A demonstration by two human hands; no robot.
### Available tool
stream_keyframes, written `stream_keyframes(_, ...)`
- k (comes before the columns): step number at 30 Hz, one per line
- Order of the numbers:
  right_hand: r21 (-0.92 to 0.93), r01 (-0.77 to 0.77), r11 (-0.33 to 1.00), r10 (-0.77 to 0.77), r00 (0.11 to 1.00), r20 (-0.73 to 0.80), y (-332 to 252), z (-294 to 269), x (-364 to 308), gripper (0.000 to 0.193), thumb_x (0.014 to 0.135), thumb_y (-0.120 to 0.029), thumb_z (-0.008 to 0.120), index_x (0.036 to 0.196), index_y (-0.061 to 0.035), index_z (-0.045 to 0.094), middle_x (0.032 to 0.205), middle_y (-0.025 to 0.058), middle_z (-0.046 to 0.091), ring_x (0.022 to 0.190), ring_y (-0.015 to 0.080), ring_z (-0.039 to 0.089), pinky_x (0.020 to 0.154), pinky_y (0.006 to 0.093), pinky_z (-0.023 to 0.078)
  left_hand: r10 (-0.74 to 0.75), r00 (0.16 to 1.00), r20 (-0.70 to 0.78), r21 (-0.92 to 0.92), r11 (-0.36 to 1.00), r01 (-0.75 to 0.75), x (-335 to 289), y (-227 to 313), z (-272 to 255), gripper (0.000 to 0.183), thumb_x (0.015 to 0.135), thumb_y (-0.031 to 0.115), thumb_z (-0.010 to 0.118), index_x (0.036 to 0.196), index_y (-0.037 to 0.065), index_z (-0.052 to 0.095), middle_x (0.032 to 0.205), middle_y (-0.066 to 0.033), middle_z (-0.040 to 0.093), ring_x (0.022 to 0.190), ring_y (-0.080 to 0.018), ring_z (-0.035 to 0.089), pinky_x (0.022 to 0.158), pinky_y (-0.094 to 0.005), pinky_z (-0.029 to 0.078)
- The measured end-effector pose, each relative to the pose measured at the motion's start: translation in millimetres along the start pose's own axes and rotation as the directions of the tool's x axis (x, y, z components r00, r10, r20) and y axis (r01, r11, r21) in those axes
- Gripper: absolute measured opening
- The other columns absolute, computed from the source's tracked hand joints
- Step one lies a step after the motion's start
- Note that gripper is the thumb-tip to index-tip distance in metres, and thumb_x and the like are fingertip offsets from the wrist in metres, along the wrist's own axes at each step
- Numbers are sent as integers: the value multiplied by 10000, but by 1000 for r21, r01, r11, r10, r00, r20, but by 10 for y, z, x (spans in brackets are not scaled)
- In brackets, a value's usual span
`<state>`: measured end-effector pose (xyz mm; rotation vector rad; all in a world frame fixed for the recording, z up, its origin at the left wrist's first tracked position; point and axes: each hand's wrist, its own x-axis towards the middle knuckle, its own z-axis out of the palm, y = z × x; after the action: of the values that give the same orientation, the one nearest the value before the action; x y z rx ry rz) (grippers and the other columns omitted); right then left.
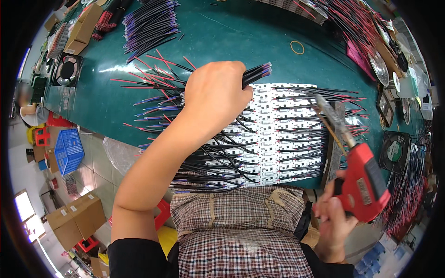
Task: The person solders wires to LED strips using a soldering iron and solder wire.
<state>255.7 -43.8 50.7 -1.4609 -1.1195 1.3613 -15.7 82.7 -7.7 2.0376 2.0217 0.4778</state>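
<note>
Closed around a bundle of short black wires [256,75] with purplish ends, my left hand [215,88] hangs over the left part of a white circuit board panel [266,139]. Rows of black wires [301,132] stick out from both sides of the panel, some with red or blue ends. My right hand [334,220] grips the handle of a red and black soldering gun [364,185]. Its metal tip, slightly blurred, points up and left above the panel's right-side wires. The wire ends inside my left fist are hidden.
A dark bar [334,134] lies along the panel's right side. Fans stand at the left [67,70] and right [395,152] of the green table [222,39]. A wire pile [150,28] and a rubber band [297,47] lie farther back. A person [30,113] is far left.
</note>
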Motion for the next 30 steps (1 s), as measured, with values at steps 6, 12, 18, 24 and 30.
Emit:
stream_keyframes(6, -165, -3, 986, 20, 995, 99, 284, 204, 84, 352, 934, 28, 581, 1275, 38, 494, 774, 63, 533, 482, 61, 415, 473, 232, 396, 0, 1000, 5, -26, 1000, 0, 29, 27, 22, 251, 787, 229, 730, 773, -15, 677, 714, -207, 663, 716, -400, 658, 693, -481, 518)
stream_keyframes(12, -201, -25, 979, 41, 996, 78, 366, 356, 211, 210, 966, 7, 576, 1168, 43, 536, 734, 40, 539, 465, 52, 408, 464, 234, 387, -23, 999, 46, -32, 999, 24, 33, 51, 9, 251, 783, 227, 733, 784, -18, 678, 737, -216, 668, 744, -403, 663, 713, -484, 525)
stream_keyframes(18, -182, 39, 983, -19, 994, 108, 371, 393, 263, 103, 964, 5, 586, 1052, 49, 557, 708, 31, 529, 455, 51, 406, 448, 238, 394, 7, 998, 67, -16, 1000, -6, 74, 52, -9, 231, 786, 204, 719, 791, -24, 680, 745, -216, 672, 761, -408, 667, 729, -484, 528)
stream_keyframes(24, -192, 64, 979, -39, 991, 131, 380, 403, 278, 46, 967, 2, 583, 971, 35, 551, 697, 31, 518, 455, 51, 404, 440, 233, 389, 3, 989, 149, 19, 1000, -6, 182, 63, -38, 214, 775, 179, 713, 808, -31, 699, 760, -221, 673, 770, -412, 668, 740, -483, 527)
stream_keyframes(30, -164, 52, 985, -30, 991, 131, 386, 438, 281, 49, 968, 1, 584, 945, 30, 552, 693, 34, 517, 455, 50, 406, 436, 232, 389, 61, 986, 155, -3, 998, -61, 242, 52, -79, 206, 760, 158, 710, 786, -46, 705, 740, -244, 653, 757, -433, 658, 738, -490, 525)
